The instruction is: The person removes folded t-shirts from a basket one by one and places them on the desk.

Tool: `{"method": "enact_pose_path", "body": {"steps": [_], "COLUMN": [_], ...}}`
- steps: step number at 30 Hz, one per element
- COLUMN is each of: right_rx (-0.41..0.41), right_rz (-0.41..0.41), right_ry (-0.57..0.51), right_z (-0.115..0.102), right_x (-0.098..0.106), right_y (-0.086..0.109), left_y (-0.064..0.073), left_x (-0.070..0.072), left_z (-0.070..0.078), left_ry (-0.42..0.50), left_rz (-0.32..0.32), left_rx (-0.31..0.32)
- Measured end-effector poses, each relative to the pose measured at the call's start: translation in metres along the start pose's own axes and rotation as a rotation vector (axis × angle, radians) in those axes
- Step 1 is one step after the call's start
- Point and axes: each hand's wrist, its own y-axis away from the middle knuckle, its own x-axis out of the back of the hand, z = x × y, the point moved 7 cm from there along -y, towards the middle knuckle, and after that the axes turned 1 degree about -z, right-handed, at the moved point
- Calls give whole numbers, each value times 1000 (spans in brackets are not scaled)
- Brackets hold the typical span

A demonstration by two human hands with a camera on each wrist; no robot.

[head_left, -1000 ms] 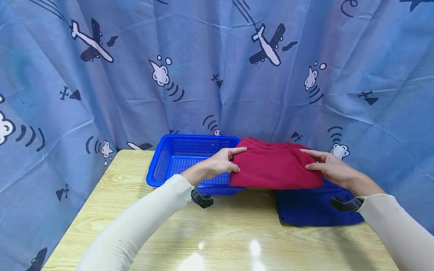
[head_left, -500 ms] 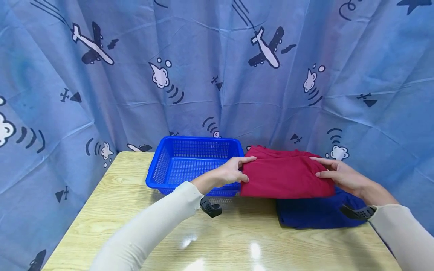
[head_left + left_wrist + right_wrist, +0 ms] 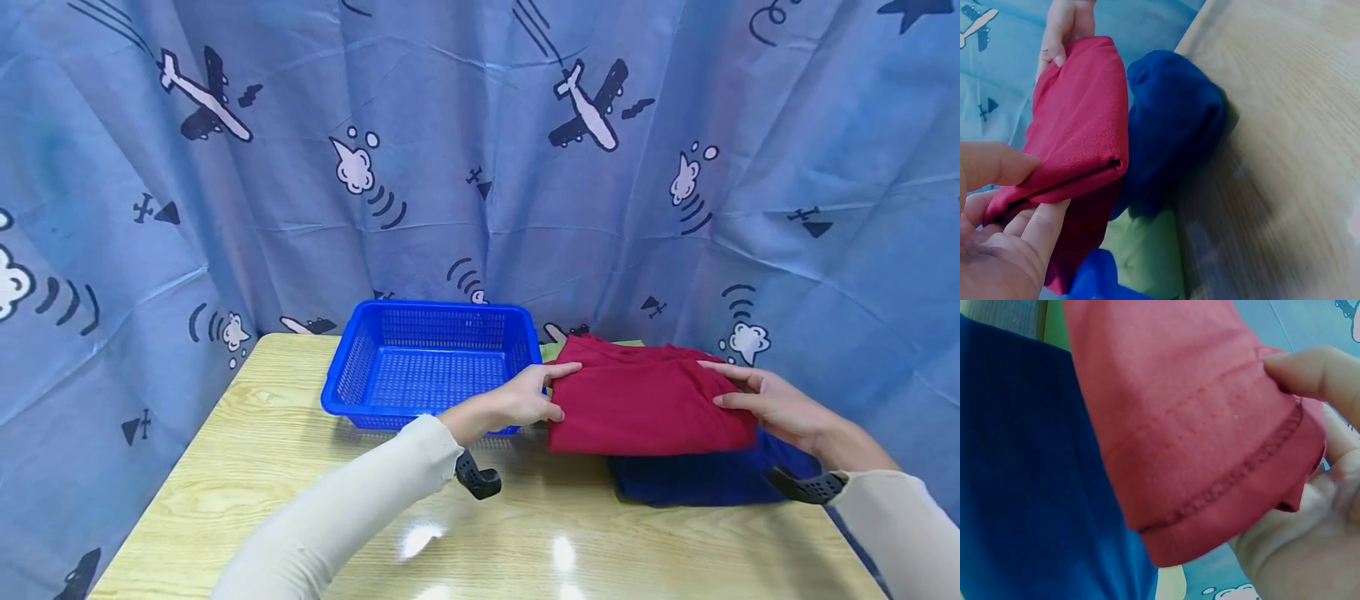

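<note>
A folded red shirt point(image 3: 648, 408) is stretched level between both hands, above a folded dark blue cloth point(image 3: 675, 485). My left hand point(image 3: 521, 400) pinches its left end, thumb on one face and fingers under the fold, as the left wrist view shows. At the opposite end my right hand point(image 3: 783, 412) grips the shirt near a stitched hem point(image 3: 1222, 487). Part of a light green cloth point(image 3: 1147, 250) shows beneath the shirt; the rest of it is hidden.
A blue plastic basket point(image 3: 442, 417) with mesh sides stands just left of the shirt on the wooden table point(image 3: 360, 533). Behind the table hangs a blue curtain point(image 3: 420, 192) printed with airplanes.
Both hands have carried the red shirt rightward and nearer to me, away from the basket's right side. Some green cloth now shows behind it, and more of the blue cloth is covered.
</note>
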Motion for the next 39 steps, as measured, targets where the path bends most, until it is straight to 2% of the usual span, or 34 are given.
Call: {"method": "enact_pose_path", "body": {"steps": [5,14,19,26,31,39], "right_rx": [-2,-27,1,36,10,-6], "right_rz": [7,-20,-80,-189,-196,-212], "right_ry": [16,-38,-84,-169,-190,-183], "right_z": [9,29,34,37,40,48], "right_x": [3,0,-8,-24,-29,-37], "right_y": [8,16,14,15,16,18], "left_y": [0,3,6,14,19,24], "left_x": [-13,-33,-36,-38,-37,-43], "left_z": [-1,-14,-22,-37,-43,-57], "left_ry": [30,20,43,55,68,68], "left_rz": [-37,-98,-102,-100,-104,-119], "left_rx": [-22,-5,2,62,78,49]}}
